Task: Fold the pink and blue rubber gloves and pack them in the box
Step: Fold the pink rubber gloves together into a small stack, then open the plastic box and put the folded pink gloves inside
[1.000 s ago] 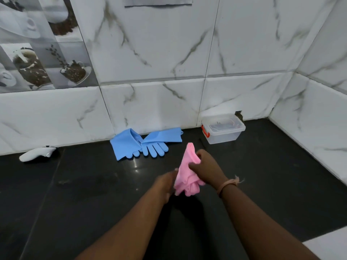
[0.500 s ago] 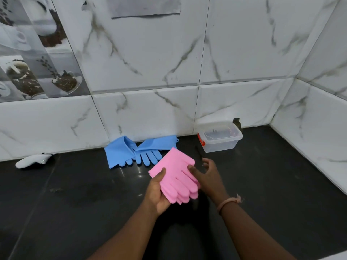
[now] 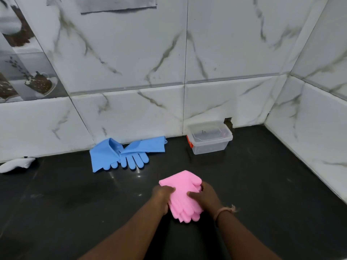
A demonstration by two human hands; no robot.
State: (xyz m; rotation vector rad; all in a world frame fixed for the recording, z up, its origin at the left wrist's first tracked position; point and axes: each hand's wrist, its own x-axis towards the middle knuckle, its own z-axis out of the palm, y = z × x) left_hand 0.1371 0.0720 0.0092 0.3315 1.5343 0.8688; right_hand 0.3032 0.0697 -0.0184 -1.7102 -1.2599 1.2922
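- Two blue gloves (image 3: pixel 120 154), lying left of the box, against the wall.
- One clear box (image 3: pixel 210 139) with one orange clip (image 3: pixel 190 141) on its left side.
- One bundle of pink gloves (image 3: pixel 183 194), in front of the box; how many are in it I cannot tell.
- Two hands: left hand (image 3: pixel 162 197), right hand (image 3: pixel 206 198).
- One white object (image 3: pixel 16 164), far left of the box.

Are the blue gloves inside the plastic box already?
No, the blue gloves lie on the black counter by the wall, left of the clear box.
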